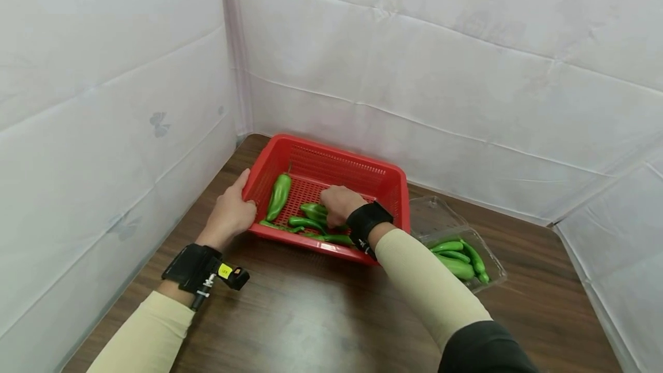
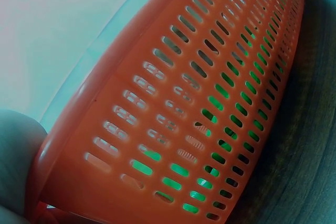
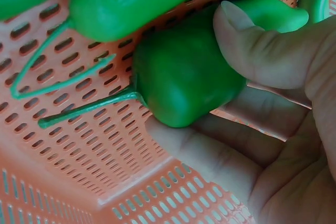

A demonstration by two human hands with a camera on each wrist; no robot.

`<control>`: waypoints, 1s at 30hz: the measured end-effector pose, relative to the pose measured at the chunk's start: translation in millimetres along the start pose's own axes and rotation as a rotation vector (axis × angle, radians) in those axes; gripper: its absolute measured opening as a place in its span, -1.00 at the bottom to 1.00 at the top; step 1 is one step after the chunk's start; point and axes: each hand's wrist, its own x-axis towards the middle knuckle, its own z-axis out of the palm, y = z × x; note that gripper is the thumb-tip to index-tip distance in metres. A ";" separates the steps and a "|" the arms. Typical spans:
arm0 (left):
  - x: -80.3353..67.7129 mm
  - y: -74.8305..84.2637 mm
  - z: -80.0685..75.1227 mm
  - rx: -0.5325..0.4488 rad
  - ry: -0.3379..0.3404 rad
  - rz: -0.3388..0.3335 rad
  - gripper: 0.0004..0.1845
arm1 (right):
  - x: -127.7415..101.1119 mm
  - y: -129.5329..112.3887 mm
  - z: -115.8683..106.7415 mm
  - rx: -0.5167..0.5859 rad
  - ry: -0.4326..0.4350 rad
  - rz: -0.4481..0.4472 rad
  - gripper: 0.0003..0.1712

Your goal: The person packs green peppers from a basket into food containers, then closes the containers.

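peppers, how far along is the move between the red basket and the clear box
Which way the peppers are going cannot be told. Several green peppers lie in the red basket and a few more peppers sit in the clear box beside it. In hand: the right hand grips one pepper inside the basket, while the left hand holds the basket's rim.

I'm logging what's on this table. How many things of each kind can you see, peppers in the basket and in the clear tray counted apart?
Red basket: 1
Clear tray: 1
Green peppers in the basket: about 5, partly hidden by the right hand
Green peppers in the tray: about 4
Total: about 11
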 end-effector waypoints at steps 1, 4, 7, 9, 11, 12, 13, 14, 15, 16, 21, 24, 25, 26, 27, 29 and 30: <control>-0.4 -0.6 -0.4 0.000 -0.001 0.000 -0.14 | 0.7 -0.6 0.0 -0.003 -0.005 0.002 -0.72; -2.0 -1.6 -1.2 -0.007 -0.008 -0.005 -0.14 | 1.7 -2.5 -0.2 -0.003 -0.013 0.008 -0.76; -2.8 -2.3 -1.6 -0.008 -0.010 -0.005 -0.14 | 1.8 -3.3 -0.9 -0.022 -0.008 0.003 -0.77; -2.7 -2.4 -2.1 -0.003 -0.006 -0.001 -0.15 | 1.8 -3.7 -2.1 -0.032 -0.001 -0.001 -0.74; -2.2 -2.4 -2.8 0.004 -0.001 0.005 -0.15 | 2.1 -4.0 -3.3 -0.046 0.006 -0.009 -0.69; -2.1 -2.5 -3.2 0.010 0.000 0.006 -0.15 | 2.2 -4.3 -3.9 -0.049 0.009 -0.014 -0.66; -2.0 -2.6 -3.6 0.014 0.002 0.007 -0.15 | 2.3 -4.7 -4.0 -0.048 0.013 -0.018 -0.64; -2.0 -2.7 -4.0 0.016 0.002 0.007 -0.15 | 2.3 -5.0 -4.0 -0.043 0.015 -0.022 -0.63; -1.9 -3.0 -4.3 0.020 0.002 0.007 -0.15 | 2.5 -5.2 -3.8 -0.045 0.017 -0.027 -0.61; -1.8 -3.4 -4.5 0.022 -0.001 0.005 -0.15 | 2.7 -5.4 -3.5 -0.042 0.018 -0.031 -0.60; -1.1 -5.5 -5.2 0.024 -0.009 -0.010 -0.15 | 4.0 -6.3 -1.9 -0.037 0.010 -0.039 -0.56; -0.8 -6.4 -6.3 0.026 -0.015 -0.008 -0.15 | 4.9 -6.5 -1.6 -0.031 -0.003 -0.050 -0.55; -0.6 -6.7 -6.6 0.028 -0.016 -0.005 -0.15 | 5.2 -6.3 -1.5 -0.031 -0.005 -0.054 -0.55; -0.4 -6.8 -6.8 0.032 -0.019 -0.002 -0.15 | 5.6 -6.0 -1.4 -0.032 -0.005 -0.058 -0.55; -0.2 -6.9 -7.0 0.034 -0.022 0.002 -0.14 | 5.7 -5.7 -1.4 -0.030 -0.006 -0.062 -0.55; 0.1 -6.8 -7.2 0.047 -0.022 0.010 -0.15 | 6.7 -4.5 -1.1 -0.036 0.002 -0.070 -0.53; 0.4 -7.0 -7.4 0.054 -0.020 0.014 -0.15 | 7.5 -4.0 -0.9 -0.042 0.006 -0.074 -0.51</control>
